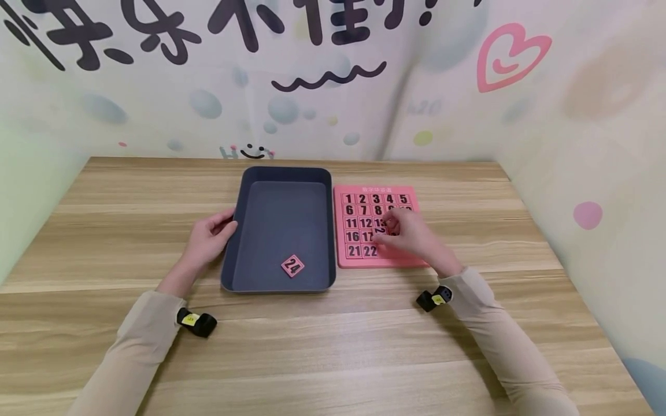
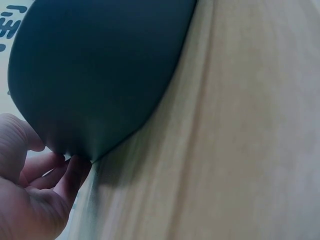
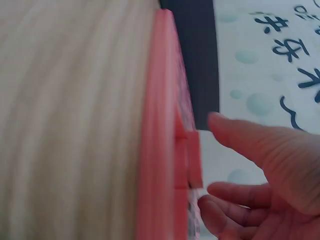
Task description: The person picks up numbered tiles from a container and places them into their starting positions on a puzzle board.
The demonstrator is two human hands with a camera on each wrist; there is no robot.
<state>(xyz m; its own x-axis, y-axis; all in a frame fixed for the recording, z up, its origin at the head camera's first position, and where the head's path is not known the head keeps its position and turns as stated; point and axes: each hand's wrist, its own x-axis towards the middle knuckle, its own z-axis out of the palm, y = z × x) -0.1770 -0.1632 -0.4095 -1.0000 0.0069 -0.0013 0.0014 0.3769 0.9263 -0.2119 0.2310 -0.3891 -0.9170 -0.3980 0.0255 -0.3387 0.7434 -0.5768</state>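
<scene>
A dark blue rectangular tray [image 1: 283,216] lies on the table, holding one loose pink tile marked 24 [image 1: 293,266]. My left hand [image 1: 210,237] is at its left side, thumb and fingers gripping the tray's edge, as the left wrist view [image 2: 40,185] also shows. Right of the tray is a pink number-puzzle board [image 1: 340,231] with rows of numbered tiles. Over its middle hovers my right hand [image 1: 411,234], thumb and fingers spread around a turned tile [image 1: 380,230]. In the right wrist view that raised tile [image 3: 194,160] rests on the others, with a gap to the fingertips.
The wooden table [image 1: 312,358] reaches back to a printed wall cloth [image 1: 333,127] with dark lettering. A black wrist camera [image 1: 196,322] sits on the left cuff and another black camera [image 1: 434,298] on the right. The tray and board lie side by side.
</scene>
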